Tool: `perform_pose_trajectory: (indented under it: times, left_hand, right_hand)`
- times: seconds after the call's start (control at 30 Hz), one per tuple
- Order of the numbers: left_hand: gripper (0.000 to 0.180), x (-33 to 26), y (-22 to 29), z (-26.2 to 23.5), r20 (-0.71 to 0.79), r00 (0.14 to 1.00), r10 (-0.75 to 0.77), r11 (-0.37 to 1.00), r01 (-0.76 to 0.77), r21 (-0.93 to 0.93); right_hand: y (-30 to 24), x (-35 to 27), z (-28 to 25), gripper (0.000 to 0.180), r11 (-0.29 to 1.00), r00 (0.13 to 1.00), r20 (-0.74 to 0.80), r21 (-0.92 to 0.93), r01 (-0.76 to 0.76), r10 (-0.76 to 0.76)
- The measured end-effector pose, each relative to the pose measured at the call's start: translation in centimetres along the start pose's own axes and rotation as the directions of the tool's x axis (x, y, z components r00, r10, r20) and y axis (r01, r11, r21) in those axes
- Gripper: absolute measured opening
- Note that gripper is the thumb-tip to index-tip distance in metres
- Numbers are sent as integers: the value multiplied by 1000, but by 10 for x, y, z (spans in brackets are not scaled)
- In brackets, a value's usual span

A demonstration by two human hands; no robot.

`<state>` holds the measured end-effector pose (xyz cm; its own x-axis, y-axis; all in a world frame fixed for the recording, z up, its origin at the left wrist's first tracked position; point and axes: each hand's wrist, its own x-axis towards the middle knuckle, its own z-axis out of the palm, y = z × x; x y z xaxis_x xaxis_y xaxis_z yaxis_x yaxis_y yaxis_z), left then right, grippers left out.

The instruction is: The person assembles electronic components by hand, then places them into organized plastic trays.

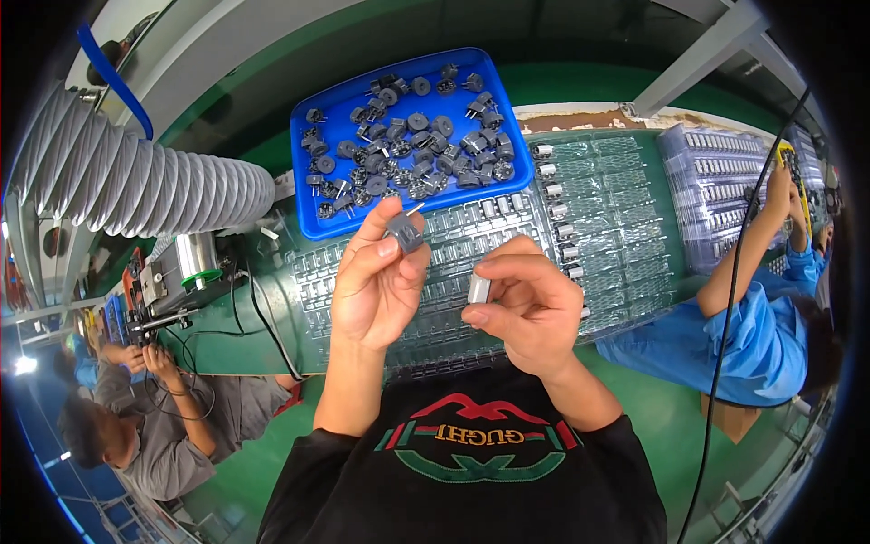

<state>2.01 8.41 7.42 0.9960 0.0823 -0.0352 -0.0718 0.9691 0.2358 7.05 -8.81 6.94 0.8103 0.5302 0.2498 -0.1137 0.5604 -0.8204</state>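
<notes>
My left hand [373, 295] is raised above the bench, its fingertips closed around a dark grey plug piece [405, 233] with metal pins pointing up and to the right. To its right, my right hand [536, 304] pinches a small silver-white rectangular block [478, 288] between thumb and forefinger. The two parts are apart. Beyond my hands sits a blue tray [303, 195] with many similar dark grey plug pieces spread over it. Beneath my hands lies a clear plastic blister tray [444, 240], with several small silver parts standing along its far right edge.
More clear blister trays [621, 222] lie to the right, beside a stack of filled ones [711, 190]. A grey ribbed duct [172, 186] and a solder spool [197, 258] stand left. One co-worker in blue [757, 340] is at right, another in grey [172, 435] at left.
</notes>
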Motion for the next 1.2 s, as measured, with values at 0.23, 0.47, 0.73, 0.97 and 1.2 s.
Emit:
perform_pose_trajectory:
  times: [0.23, 0.47, 0.73, 0.97, 1.2]
  left_hand:
    - [36, 1, -12, 0, 49, 974, 219, 910, -222, 350]
    - [35, -2, -6, 10, 355, 904, 239, 671, -418, 612]
    - [35, -14, -8, 27, 218, 955, 202, 686, -297, 665]
    - [49, -12, -10, 28, 257, 941, 218, 697, -335, 634]
    - [52, -13, -11, 20, 234, 950, 207, 801, -302, 517]
  right_hand:
    - [-10, 1, 2, 40, 973, 989, 12, -181, 144, -144]
    - [-18, 7, 15, 36, 759, 854, 132, -405, 510, -503]
    - [-11, 3, 14, 25, 367, 644, 409, -574, 732, -646]
    - [-23, 3, 13, 44, 325, 667, 500, -608, 724, -553]
    - [-35, 5, 16, 36, 625, 786, 243, -493, 605, -569]
